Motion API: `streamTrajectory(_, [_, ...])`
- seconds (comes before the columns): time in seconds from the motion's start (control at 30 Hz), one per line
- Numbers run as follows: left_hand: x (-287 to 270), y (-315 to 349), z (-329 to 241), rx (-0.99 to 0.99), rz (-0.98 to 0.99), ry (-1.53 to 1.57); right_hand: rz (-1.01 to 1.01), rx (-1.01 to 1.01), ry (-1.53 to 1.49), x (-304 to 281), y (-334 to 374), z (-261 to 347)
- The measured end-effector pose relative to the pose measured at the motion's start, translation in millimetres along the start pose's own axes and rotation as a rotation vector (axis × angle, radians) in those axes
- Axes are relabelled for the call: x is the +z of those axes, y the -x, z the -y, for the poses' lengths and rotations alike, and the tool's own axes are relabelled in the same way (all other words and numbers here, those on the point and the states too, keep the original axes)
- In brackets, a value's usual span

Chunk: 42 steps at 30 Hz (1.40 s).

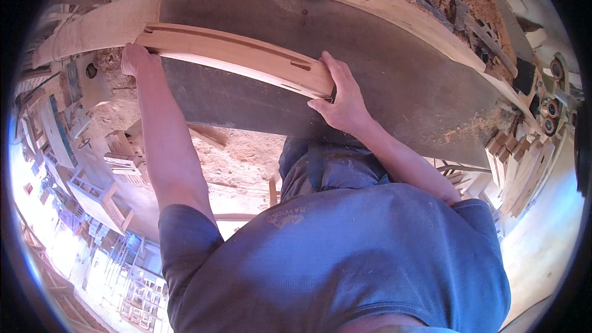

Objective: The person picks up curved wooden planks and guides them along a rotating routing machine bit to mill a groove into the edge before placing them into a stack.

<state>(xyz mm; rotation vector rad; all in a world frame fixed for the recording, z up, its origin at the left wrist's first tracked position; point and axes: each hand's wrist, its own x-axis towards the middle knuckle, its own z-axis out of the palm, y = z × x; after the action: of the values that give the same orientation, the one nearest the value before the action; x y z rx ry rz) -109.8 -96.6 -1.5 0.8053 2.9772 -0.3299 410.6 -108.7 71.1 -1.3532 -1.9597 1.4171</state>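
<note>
A pale, planed wooden rail (237, 55) with slots cut in its upper face lies crosswise above a dark metal machine table (401, 92). At its left end my left hand (137, 61) is closed round the wood, the fingertips partly hidden. My right hand (344, 95) grips the right end, thumb on the near side and fingers on the far side. One long slot runs along the rail's left part, and a short slot shows near the right hand. I cannot tell whether the rail's underside touches the table.
Along the table's far side runs a long wooden fence (407, 9). Sawdust (472, 0) and metal parts lie behind it. At the right stand several stacked wood pieces (521, 166). A wooden board (105, 28) extends at the table's left end. Wood shavings cover the floor (240, 154).
</note>
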Motion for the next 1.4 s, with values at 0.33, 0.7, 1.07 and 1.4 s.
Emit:
streamTrajectory(0.33, [-81, 133, 42, -0.377, -0.101, 2.194, 0.005, -0.095, 0.047, -33, 35, -19])
streamTrajectory(0.7, [-82, 534, -79, -0.505, 0.212, 2.545, 0.556, 0.253, -0.568, -137, 144, -36])
streamTrajectory(1.07, [-53, 685, -43, -1.075, -0.458, 1.939, 0.896, -0.039, -0.056, -138, 243, -45])
streamTrajectory(1.4, [-55, 865, 4, -1.311, -0.666, 1.814, 1.553, -0.239, 0.357, -104, 310, -105])
